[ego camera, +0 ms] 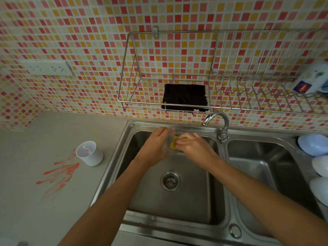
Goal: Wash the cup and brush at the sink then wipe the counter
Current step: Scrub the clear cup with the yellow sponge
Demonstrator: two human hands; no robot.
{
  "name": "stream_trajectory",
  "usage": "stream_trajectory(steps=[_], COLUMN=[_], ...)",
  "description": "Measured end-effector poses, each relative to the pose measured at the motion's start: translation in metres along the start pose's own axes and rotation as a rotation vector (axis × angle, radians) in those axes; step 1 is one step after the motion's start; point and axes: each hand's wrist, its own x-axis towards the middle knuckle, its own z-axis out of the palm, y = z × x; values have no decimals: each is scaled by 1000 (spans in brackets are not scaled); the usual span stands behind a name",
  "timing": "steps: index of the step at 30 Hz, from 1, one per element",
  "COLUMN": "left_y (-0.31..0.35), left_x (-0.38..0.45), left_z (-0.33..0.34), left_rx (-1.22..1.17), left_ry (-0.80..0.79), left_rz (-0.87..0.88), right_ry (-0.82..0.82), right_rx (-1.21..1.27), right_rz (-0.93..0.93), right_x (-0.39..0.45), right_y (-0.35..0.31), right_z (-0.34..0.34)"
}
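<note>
clear cup [167,146] blurred, yellow item [173,143] half hidden

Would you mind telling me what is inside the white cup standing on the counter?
The white cup stands upright and open on the counter. A small orange-red smear shows on its inner bottom. The near inner wall is hidden behind the rim, so anything there cannot be seen.

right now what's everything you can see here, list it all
clear cup: 1, see-through, held over left basin
yellow item: 1, at the cup; blurred
white cup: 1, on counter left of sink
red smears: several, on grey counter
sink: 1, steel, two basins
tap: 1, chrome, behind sink
black cloth: 1, in wire rack
bottle: 1, white, rack's right end
pale blue bowls: 3, right of sink
socket: 1, white, wall
left hand: holds clear cup
right hand: pinches yellow item
</note>
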Motion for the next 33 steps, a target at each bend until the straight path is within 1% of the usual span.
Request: stream_trajectory(steps=[1, 2, 5, 6, 7, 9, 10, 11, 12, 13, 14, 16, 17, 18, 20, 23, 25, 28, 31, 33], left_y=[1, 2, 4, 3, 2, -1, -4, -4, -3, -2, 1, 6, 6, 6, 2, -4, -6, -5, -4, -4], left_x=[1, 2, 7, 8, 10, 9, 8, 8, 8, 8, 8, 10, 11, 12, 11, 3, 0, 2, 2, -1], left_z=[0, -1, -4, -5, -4, -4, -3, -4, -5, -5, -6, -6, -5, -4, -4, -4, -4, -2, -2, 2], left_rx=[-20, -33, -35, -20, -5, 14, 20, 25, 26, 14, -9, -51, -62, -68, -70, -74, -100, -89, -46, -10], left_ry=[1, 10, 22, 14, 0, -42, -59, -72, -76, -74, -82, -90, -82, -77, -94, -135, -129, -115, -72, -15], left_rz=[-1, -2, 22, 33, 40, 35, 29, 28, 28, 30, 27, 15, 12, 11, 17, -6, -9, -21, -85, -143], right_ry=[33, 74, 154, 168, 166, 164, 142, 114, 72, 19, -26, -77, -78, -65, -36, -50, -49, 36, 142, 211], right_rx=[-107, -144, -88, -6, 161, 530, 665, 691, 671, 577, 434, 63, -52, -100, -47, 138, 103, 8, -29, -49], right_rz=[-43, -43, 92, 157, 239, 467, 551, 568, 527, 434, 318, 94, 46, 38, 70, 110, 66, 68, 94, 99], right_x=[0, -1, -7, -10, -11, -10, -9, -10, -10, -10, -9, -3, -2, -1, -4, -16, -20, -19, -15, -13], right_y=[4, 5, -12, -22, -31, -42, -42, -37, -31, -22, -14, 1, 5, 5, -3, -17, -20, -20, -22, -23], right_z=[-2, -4, 4, 9, 13, 9, 7, 7, 5, 4, 1, -4, -6, -8, -4, 6, 7, 7, 6, 8])
